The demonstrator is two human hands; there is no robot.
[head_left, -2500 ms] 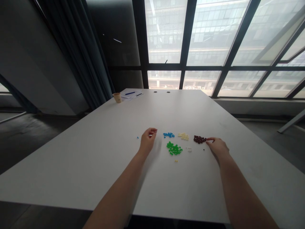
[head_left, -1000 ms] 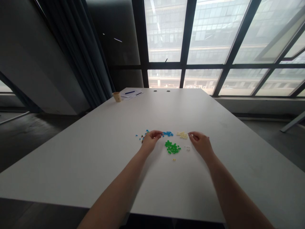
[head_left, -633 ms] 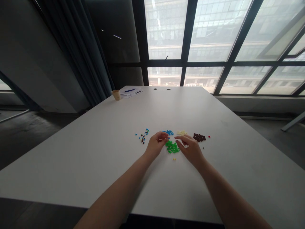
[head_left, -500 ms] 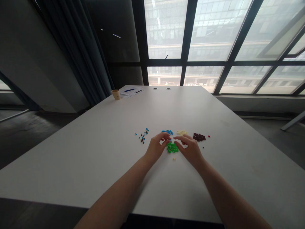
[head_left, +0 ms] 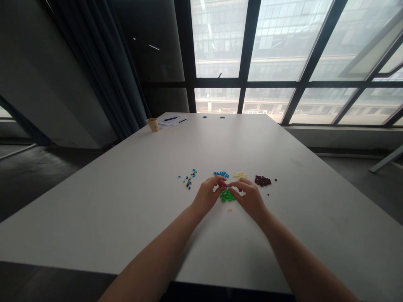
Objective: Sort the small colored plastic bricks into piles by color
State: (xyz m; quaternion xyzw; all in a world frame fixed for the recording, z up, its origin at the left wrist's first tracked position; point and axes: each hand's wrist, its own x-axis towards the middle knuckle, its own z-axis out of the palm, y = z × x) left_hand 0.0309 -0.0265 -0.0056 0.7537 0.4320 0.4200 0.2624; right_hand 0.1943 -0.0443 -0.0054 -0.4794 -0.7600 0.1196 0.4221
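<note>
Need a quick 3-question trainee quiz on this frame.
1. True or false: the brown pile lies right of the cream pile.
2. Which lies between the left hand and right hand? A green pile; B brown pile; C cream pile.
3. Fill in: the cup stands near the table's far ___ corner.
Key: 1 true; 2 A; 3 left.

On the table [head_left: 126,201], bead piles [head_left: 262,180] sit mid-table, loose beads [head_left: 189,181] left of them, a cup [head_left: 153,124] far behind left.
</note>
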